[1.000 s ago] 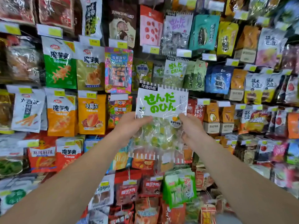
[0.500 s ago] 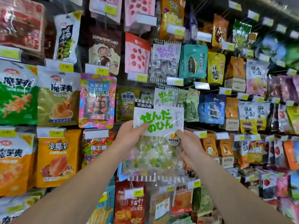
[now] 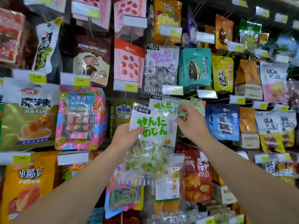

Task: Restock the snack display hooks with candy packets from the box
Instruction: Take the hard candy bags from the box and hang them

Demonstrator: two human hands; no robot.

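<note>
**Candy packet held up at the display wall**

The candy packet (image 3: 151, 131) is a flat, crinkly bag of clear plastic with a white paper-like header that carries large green letters. Small green and yellow candies fill its transparent lower part. It is held up in front of the middle of the display wall, tilted a little, and it overlaps a second packet of the same kind (image 3: 165, 105) that hangs just behind it.

The left hand (image 3: 125, 137) holds the candy packet at its left edge; the thumb lies on the white header and the other fingers are hidden behind the bag. The right hand (image 3: 191, 122) is at the right edge of the header, with its fingers bent and partly spread. Whether this grip really closes on the plastic cannot be told.

Above hangs a similar clear bag with purple letters (image 3: 161, 68). To its right is a teal pouch (image 3: 195, 67) with a sunflower seed picture, smooth and glossy. To the left of the hands is a pink box-like pack (image 3: 80, 118) with a shiny window. Yellow price tags (image 3: 81, 80) sit at the ends of the hooks.
</note>
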